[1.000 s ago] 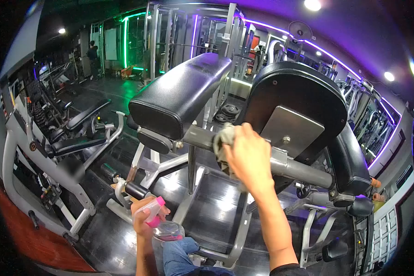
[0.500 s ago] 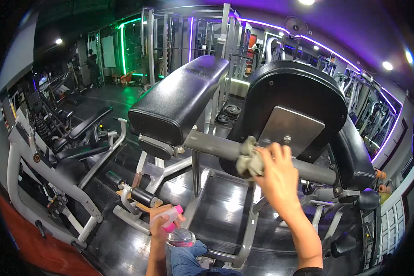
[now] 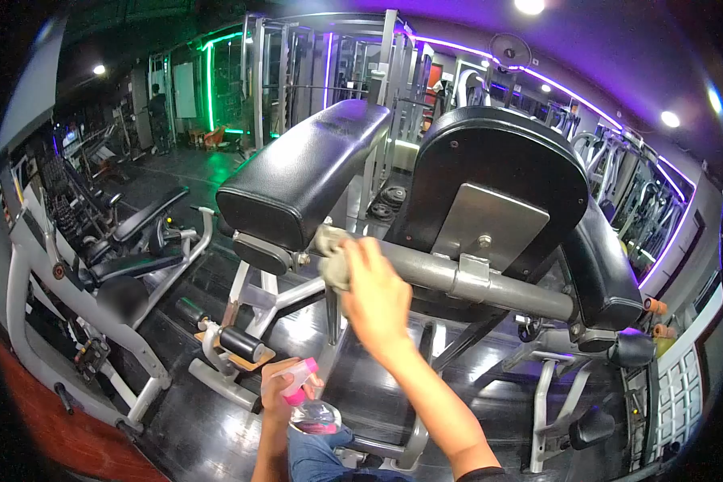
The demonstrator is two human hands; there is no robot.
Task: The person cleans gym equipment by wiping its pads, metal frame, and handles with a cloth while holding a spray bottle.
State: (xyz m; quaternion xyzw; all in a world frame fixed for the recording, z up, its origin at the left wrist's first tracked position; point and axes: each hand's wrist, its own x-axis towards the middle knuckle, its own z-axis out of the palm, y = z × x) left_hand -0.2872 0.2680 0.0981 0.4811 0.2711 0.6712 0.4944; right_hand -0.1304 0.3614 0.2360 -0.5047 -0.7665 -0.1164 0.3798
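My right hand (image 3: 371, 296) is closed on a crumpled greyish cloth (image 3: 333, 255), pressed against the left end of a grey metal tube (image 3: 426, 265). That tube runs across the exercise bench under a black padded backrest (image 3: 498, 177) with a metal plate (image 3: 490, 229) on it. A long black pad (image 3: 297, 185) lies just beyond the cloth, and another black pad (image 3: 606, 265) sits at the tube's right end. Low in the view, my left hand (image 3: 279, 387) grips a clear spray bottle (image 3: 315, 414) with a pink and white spray head, held above my jeans.
A silver machine frame (image 3: 40, 321) stands at the left, with benches behind it. Weight plates (image 3: 390, 201) lie on the floor beyond the tube. A small padded roller (image 3: 241, 343) sticks out near my left hand. A person (image 3: 159, 116) stands far back.
My right hand has slid the cloth leftward along the tube, from beneath the backrest to near the left pad. My left hand still holds the spray bottle in about the same place.
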